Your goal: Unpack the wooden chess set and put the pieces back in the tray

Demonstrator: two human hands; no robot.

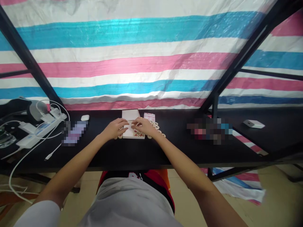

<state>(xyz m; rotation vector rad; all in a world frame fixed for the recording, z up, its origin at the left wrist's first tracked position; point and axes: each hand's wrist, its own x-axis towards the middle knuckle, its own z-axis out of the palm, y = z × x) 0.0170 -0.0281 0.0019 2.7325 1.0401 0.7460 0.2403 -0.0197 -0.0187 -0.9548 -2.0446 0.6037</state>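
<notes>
A white box [125, 136] lies on the black desk with round xiangqi pieces [139, 134] in its near right part. My left hand [116, 128] is over the box's left side, thumb and fingers apart, with nothing visible between them. More pieces lie beside the box under this hand. Over the box's right half, my right hand [145, 126] has its fingers bent and its tips close together at a small round piece. Several loose pieces [156, 126] are on the desk to the right, partly behind that hand. The box's lid flap [130, 114] lies at the back.
A pink-and-white printed card [149, 117] lies behind the loose pieces. On the left are a power strip [40, 132] with white cables, a blurred phone [75, 133] and a white earbud case [85, 117]. Black frame posts [215, 105] and a striped sheet [132, 66] stand behind the desk.
</notes>
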